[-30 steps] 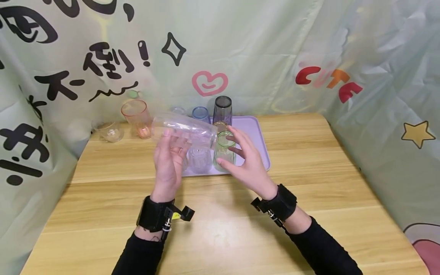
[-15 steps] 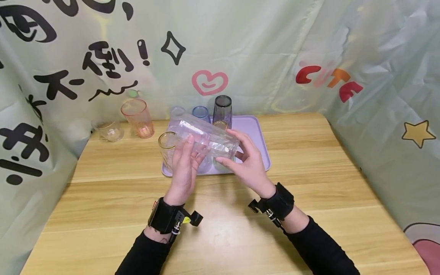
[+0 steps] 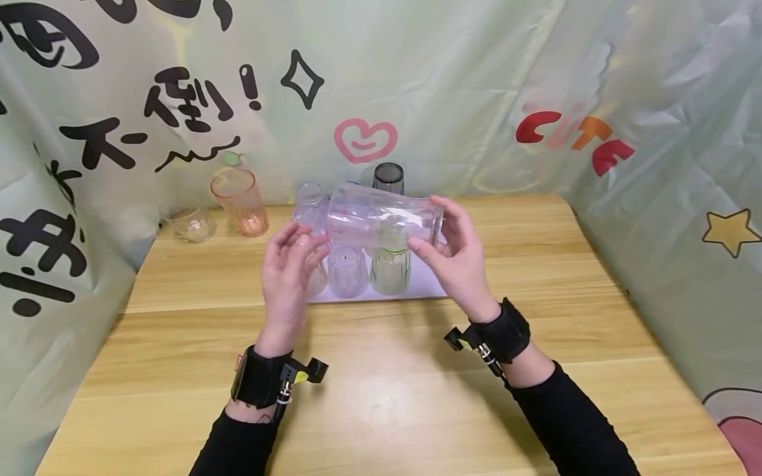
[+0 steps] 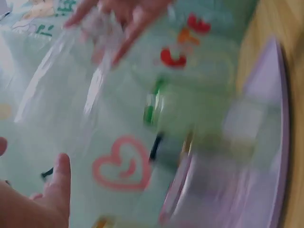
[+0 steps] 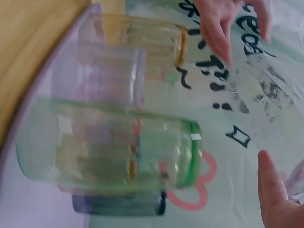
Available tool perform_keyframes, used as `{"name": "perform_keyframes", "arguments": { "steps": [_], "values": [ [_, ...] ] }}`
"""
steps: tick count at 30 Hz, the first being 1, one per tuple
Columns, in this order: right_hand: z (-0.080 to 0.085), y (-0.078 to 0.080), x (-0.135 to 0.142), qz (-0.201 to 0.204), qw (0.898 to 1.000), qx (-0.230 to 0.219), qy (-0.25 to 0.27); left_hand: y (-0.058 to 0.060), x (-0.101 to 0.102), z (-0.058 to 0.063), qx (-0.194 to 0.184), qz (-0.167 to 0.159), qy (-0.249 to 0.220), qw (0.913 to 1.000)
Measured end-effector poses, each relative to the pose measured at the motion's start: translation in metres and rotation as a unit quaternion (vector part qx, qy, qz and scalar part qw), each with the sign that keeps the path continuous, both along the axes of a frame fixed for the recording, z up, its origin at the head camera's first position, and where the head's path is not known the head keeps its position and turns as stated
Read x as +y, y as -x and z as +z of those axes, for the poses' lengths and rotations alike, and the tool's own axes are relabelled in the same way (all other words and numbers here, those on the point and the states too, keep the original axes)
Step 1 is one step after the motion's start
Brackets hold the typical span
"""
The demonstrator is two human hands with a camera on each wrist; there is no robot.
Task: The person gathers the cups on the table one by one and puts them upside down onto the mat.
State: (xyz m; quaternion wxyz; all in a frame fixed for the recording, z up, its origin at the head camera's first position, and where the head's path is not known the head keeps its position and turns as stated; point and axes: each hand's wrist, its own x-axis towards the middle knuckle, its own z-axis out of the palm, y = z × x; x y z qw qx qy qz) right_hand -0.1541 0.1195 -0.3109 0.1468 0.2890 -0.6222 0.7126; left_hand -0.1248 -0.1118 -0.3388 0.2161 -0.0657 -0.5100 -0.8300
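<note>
A tall clear glass [image 3: 381,215] lies on its side in the air above the tray. My right hand [image 3: 461,264] holds it at its right end, thumb in front and fingers behind. At the other end, my left hand [image 3: 284,277] is raised with loosely bent fingers and grips nothing. In the left wrist view, the left thumb [image 4: 59,185] points toward the blurred clear glass [image 4: 61,90], seemingly apart from it. Below the held glass stand a green glass [image 3: 391,274] and a short clear glass [image 3: 348,274].
A lilac tray [image 3: 427,284] carries several glasses, among them a dark grey one [image 3: 389,177] at the back. On the wooden table [image 3: 381,396], left of the tray, stand a pink glass [image 3: 239,201] and a small clear cup [image 3: 193,226]. A printed curtain [image 3: 446,99] hangs behind.
The clear glass has moved right and turned nearer level. My right hand, formerly beside its end, has taken hold of it; my left hand has let go and moved back left.
</note>
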Motion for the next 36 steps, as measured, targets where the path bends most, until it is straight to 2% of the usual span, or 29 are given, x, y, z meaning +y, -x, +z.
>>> {"name": "perform_keyframes", "arguments": {
  "steps": [2, 3, 5, 7, 9, 12, 14, 16, 19, 21, 24, 27, 30, 36],
  "values": [
    [0.001, 0.008, 0.007, -0.011, 1.000, 0.011, 0.012, 0.001, -0.012, -0.003, 0.024, 0.063, 0.061, 0.9959],
    [0.003, 0.012, 0.010, -0.018, 1.000, 0.016, 0.015, 0.002, -0.018, -0.005, 0.032, 0.096, 0.092, 0.9906],
    [0.009, 0.018, 0.016, -0.035, 0.999, 0.032, 0.018, 0.004, -0.031, -0.010, 0.035, 0.157, 0.155, 0.9748],
    [0.018, 0.022, 0.021, -0.054, 0.997, 0.043, 0.018, 0.006, -0.045, -0.016, 0.014, 0.203, 0.210, 0.9562],
    [0.029, 0.024, 0.026, -0.076, 0.996, 0.049, 0.012, 0.008, -0.059, -0.022, -0.023, 0.233, 0.261, 0.9365],
    [0.042, 0.028, 0.033, -0.114, 0.993, 0.043, -0.006, 0.011, -0.079, -0.032, -0.091, 0.249, 0.338, 0.9030],
    [0.047, 0.033, 0.039, -0.143, 0.988, 0.037, -0.033, 0.014, -0.090, -0.040, -0.140, 0.241, 0.384, 0.8805],
    [0.049, 0.039, 0.043, -0.176, 0.981, 0.033, -0.072, 0.015, -0.099, -0.048, -0.188, 0.212, 0.421, 0.8617],
    [0.047, 0.052, 0.051, -0.225, 0.963, 0.032, -0.143, 0.018, -0.107, -0.060, -0.244, 0.141, 0.469, 0.8367],
    [0.041, 0.065, 0.057, -0.247, 0.951, 0.034, -0.184, 0.020, -0.109, -0.067, -0.263, 0.086, 0.494, 0.8246],
    [0.030, 0.089, 0.064, -0.264, 0.932, 0.027, -0.247, 0.024, -0.111, -0.076, -0.269, 0.025, 0.517, 0.8118],
    [0.019, 0.112, 0.068, -0.264, 0.915, 0.013, -0.305, 0.028, -0.111, -0.083, -0.277, -0.008, 0.531, 0.8012],
    [0.011, 0.130, 0.068, -0.249, 0.902, -0.011, -0.352, 0.031, -0.110, -0.087, -0.285, -0.024, 0.534, 0.7954],
    [-0.004, 0.157, 0.063, -0.229, 0.884, -0.056, -0.404, 0.030, -0.107, -0.090, -0.281, -0.017, 0.535, 0.7970]
  ]
}}
